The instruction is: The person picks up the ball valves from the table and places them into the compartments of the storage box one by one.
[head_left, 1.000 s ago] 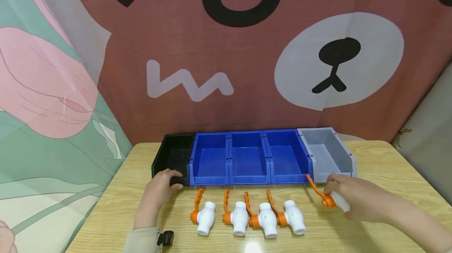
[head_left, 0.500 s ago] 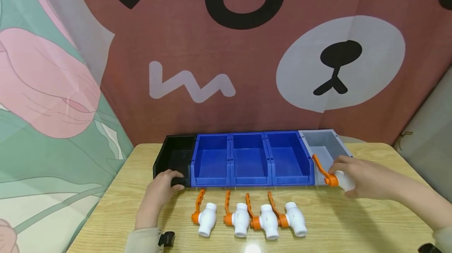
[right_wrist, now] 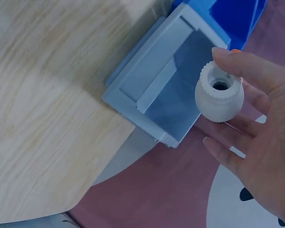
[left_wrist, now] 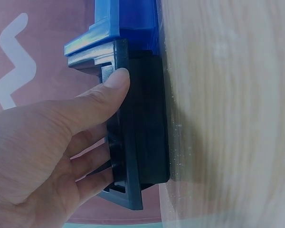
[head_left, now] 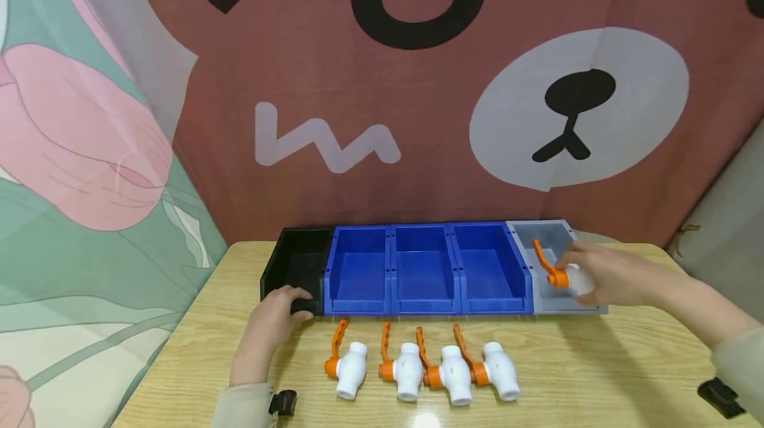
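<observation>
My right hand [head_left: 615, 274] holds a white ball valve [right_wrist: 219, 97] with an orange lever handle [head_left: 542, 257], over the grey bin [head_left: 540, 305] at the right end of the row. In the right wrist view the thumb and fingers pinch the valve body, its open end facing the camera. My left hand [head_left: 276, 322] grips the front rim of the black bin [left_wrist: 133, 128] at the left end, thumb on the outside and fingers inside. Several more white valves [head_left: 408, 372] with orange handles lie in a row on the table before the bins.
Three blue bins [head_left: 420, 302] stand side by side between the black and grey ones. The wooden table [head_left: 573, 388] reaches back to a printed cloth [head_left: 334, 196] hanging close behind the bins.
My right hand has lifted the valve up and back, from in front of the grey bin to above it. The left hand stays on the black bin.
</observation>
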